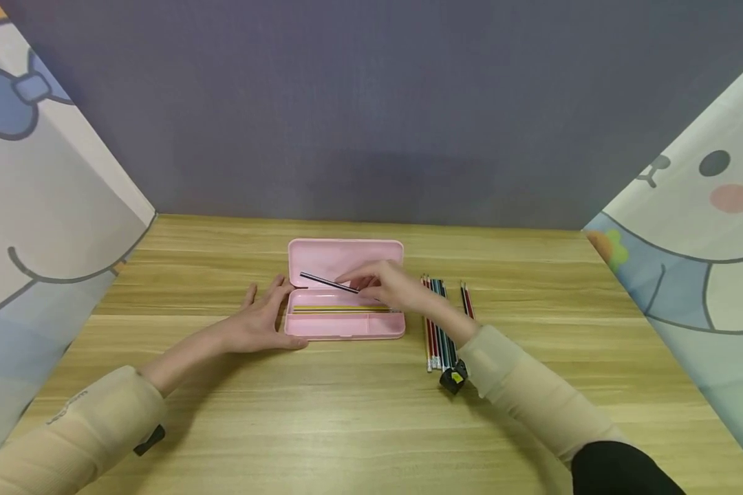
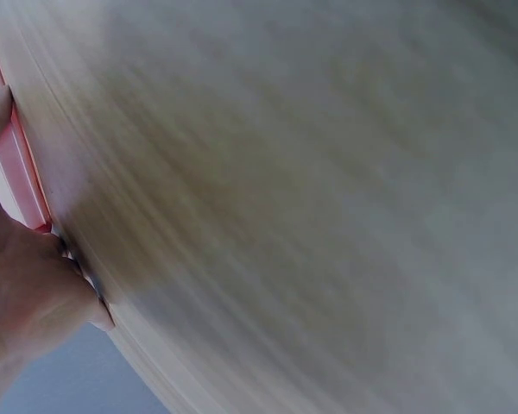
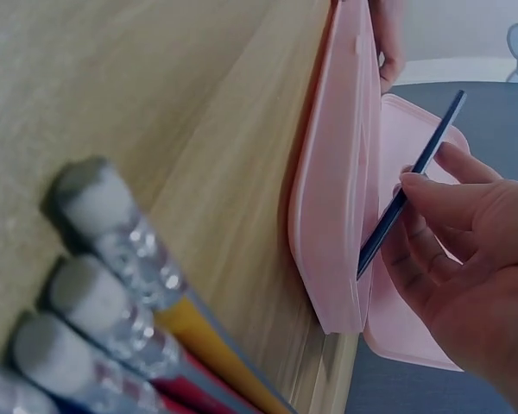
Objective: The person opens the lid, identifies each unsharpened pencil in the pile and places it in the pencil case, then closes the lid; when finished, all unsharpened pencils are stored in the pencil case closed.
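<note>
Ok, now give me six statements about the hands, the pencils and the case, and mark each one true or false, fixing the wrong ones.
1. The right hand holds a dark pencil. True.
2. The left hand is at the left end of the pencil case. True.
3. The pencil case is closed. False: its lid is open.
4. A yellow pencil lies inside the pencil case. True.
5. The left hand is holding a pencil too. False: it holds none.
6. Every pencil is inside the pencil case. False: several loose pencils lie on the table to its right.
</note>
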Demonstrator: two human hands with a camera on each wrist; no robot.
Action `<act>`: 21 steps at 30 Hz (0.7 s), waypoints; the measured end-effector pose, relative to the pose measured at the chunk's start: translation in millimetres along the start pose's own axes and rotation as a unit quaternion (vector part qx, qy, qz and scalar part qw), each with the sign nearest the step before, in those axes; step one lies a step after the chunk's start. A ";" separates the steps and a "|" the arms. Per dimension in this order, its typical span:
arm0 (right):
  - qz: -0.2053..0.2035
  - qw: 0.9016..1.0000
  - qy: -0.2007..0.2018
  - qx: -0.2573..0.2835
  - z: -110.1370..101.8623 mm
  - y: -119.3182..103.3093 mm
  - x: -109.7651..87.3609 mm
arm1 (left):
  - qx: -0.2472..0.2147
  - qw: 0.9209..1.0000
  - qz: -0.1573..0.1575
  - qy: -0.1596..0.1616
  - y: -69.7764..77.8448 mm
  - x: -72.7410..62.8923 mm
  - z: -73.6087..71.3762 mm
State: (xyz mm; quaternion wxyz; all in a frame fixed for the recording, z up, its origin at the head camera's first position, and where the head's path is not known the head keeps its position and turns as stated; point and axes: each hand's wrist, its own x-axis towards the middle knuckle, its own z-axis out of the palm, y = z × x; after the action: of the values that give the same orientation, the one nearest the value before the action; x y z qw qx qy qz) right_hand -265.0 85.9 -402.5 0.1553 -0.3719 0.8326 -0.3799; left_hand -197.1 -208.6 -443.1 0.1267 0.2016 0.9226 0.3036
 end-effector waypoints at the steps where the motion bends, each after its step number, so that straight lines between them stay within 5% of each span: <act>1: -0.003 1.000 -0.004 -0.006 0.3 -0.5 0.4 | -0.001 1.000 0.000 -0.001 0.0 0.0 -0.3; 12: -0.025 0.991 -0.002 -0.130 10.3 -1.9 3.1 | 0.000 1.000 -0.001 -0.006 -2.9 -0.4 -0.5; 21: -0.026 0.987 0.001 -0.158 14.8 -0.4 4.9 | 0.000 1.000 -0.003 -0.002 -3.7 -1.7 -1.7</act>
State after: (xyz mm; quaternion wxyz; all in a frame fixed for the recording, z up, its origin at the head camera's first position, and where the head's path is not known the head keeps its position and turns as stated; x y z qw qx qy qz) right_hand -260.0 74.4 -411.9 0.0840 -0.4127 0.8725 -0.2477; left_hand -197.3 -212.9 -443.8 0.1290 0.1991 0.9232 0.3025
